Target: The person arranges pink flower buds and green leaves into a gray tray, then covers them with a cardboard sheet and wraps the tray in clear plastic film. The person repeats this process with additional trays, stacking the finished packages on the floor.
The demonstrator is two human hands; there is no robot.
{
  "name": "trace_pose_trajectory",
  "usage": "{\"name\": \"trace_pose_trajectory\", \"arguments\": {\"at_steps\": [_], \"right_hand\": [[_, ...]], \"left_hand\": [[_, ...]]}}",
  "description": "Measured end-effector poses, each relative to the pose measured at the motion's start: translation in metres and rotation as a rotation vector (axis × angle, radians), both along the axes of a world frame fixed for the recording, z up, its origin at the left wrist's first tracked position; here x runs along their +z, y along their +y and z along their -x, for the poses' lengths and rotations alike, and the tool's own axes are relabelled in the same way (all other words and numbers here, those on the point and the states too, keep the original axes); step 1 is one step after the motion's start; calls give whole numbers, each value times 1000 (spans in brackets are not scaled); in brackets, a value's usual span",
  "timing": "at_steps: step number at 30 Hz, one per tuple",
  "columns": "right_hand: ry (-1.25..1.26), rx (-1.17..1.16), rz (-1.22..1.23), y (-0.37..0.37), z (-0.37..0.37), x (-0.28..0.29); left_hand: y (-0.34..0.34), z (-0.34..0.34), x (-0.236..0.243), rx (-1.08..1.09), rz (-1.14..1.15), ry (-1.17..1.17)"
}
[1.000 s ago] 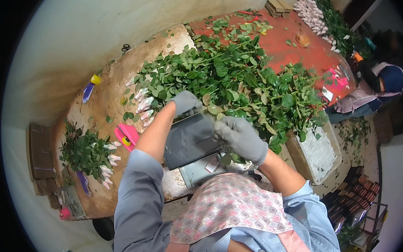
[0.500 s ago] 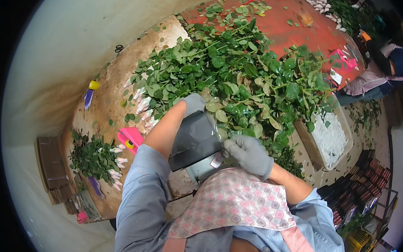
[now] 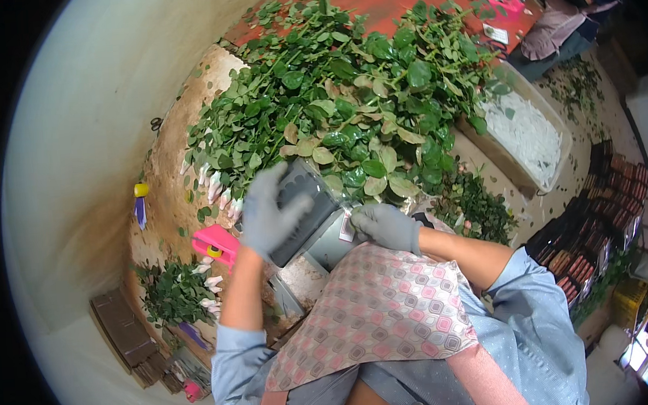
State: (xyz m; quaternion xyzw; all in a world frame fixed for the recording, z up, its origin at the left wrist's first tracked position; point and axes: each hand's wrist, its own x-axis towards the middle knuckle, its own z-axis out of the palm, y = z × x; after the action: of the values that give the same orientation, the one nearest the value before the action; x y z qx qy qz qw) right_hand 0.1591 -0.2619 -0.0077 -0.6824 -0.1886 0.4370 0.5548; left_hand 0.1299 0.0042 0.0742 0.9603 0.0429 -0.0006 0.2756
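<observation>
A dark grey boxy device [image 3: 307, 192] with a glossy top stands tilted in the picture in front of my apron, on a lighter grey metal base [image 3: 330, 241] bearing a small label. My left hand [image 3: 267, 215], in a grey glove, lies over the device's left side with its fingers spread. Beside the device's right edge is my right hand [image 3: 391, 226], also gloved, its fingers closed together; what they hold, if anything, is hidden. Just beyond both hands lies a large heap of leafy rose stems [image 3: 348, 104], with pale pink rose heads [image 3: 216, 190] at its left end.
Left of the device are a pink tape dispenser [image 3: 217, 242] and a smaller rose bunch [image 3: 172, 293]. A bin of white strips [image 3: 520, 135] stands right of the heap. Stacked cardboard [image 3: 124, 326] is at lower left, dark crates [image 3: 599, 219] at right, another person [image 3: 569, 20] at far right.
My left hand has come back from the device's far edge onto its left side, fingers spreading. My right hand has shifted slightly left and up. The view has turned, moving the surroundings.
</observation>
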Motion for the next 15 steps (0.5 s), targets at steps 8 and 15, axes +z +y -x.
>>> {"name": "trace_pose_trajectory", "arguments": {"at_steps": [8,15], "right_hand": [[-251,42,-90,7,25,-22],[84,-137,51,10,46,-37]], "left_hand": [[-39,66,-50,-4,-388,99],[-37,64,-50,2,-330,87]]}}
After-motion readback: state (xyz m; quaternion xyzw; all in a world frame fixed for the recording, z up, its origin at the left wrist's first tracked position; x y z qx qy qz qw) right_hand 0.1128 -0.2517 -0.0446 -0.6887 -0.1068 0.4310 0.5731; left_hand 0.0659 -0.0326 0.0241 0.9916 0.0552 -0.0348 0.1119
